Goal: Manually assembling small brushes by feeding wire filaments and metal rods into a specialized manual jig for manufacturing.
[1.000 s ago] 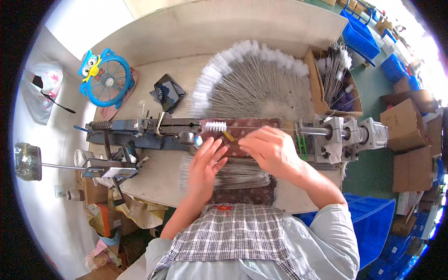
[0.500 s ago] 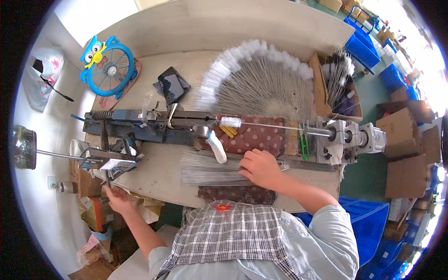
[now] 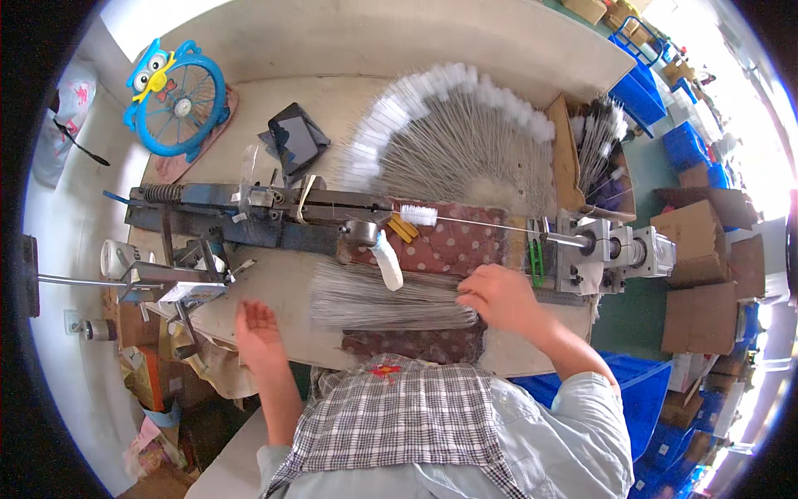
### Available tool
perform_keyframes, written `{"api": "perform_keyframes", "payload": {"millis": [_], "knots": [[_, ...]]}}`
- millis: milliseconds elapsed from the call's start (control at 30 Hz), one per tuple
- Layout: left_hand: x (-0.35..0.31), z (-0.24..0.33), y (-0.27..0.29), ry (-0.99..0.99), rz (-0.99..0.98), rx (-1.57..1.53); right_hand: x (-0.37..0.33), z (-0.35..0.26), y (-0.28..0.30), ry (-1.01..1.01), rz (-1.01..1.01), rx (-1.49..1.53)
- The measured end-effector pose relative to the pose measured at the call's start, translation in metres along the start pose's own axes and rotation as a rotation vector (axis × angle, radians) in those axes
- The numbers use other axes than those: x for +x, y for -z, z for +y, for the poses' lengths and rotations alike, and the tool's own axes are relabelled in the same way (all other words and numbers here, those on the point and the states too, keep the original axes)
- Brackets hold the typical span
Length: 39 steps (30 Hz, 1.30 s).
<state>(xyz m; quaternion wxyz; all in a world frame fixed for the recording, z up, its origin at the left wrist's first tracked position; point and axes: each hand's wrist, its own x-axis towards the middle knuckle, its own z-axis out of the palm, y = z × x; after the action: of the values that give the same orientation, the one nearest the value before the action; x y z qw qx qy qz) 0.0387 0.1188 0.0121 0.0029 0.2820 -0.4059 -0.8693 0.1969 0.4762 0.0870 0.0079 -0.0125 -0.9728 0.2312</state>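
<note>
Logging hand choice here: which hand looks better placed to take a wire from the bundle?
Probably the right hand: it is at the right end of the wire bundle; the left hand is apart from it.

The right hand is at the right end of the wire bundle, its fingers bent; whether it grips any wires is unclear. The left hand, fingers loosely bent and apart from everything, is left of the bundle. Just beyond the bundle are a spotted cloth, yellow sticks and a white brush; farther beyond it, an arc of brushes. A blue fan stands well beyond the bundle, leftward.
</note>
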Motion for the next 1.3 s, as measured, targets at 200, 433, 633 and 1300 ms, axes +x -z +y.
{"api": "perform_keyframes", "payload": {"millis": [200, 433, 633, 1300], "knots": [[-0.062, -0.025, -0.067, 0.003, -0.39, 0.311, 0.007, -0.017, -0.029, 0.158, 0.127, 0.016], [-0.092, -0.053, -0.066, -0.11, -0.846, 0.891, 0.0, 0.005, -0.027, 0.098, 0.121, -0.007], [-0.096, -0.073, -0.102, -0.047, -0.801, 0.706, -0.002, 0.015, -0.013, 0.025, 0.176, -0.101], [-0.117, -0.086, -0.16, 0.592, -0.408, 0.466, 0.029, -0.016, -0.006, 0.014, 0.239, -0.081]]}}
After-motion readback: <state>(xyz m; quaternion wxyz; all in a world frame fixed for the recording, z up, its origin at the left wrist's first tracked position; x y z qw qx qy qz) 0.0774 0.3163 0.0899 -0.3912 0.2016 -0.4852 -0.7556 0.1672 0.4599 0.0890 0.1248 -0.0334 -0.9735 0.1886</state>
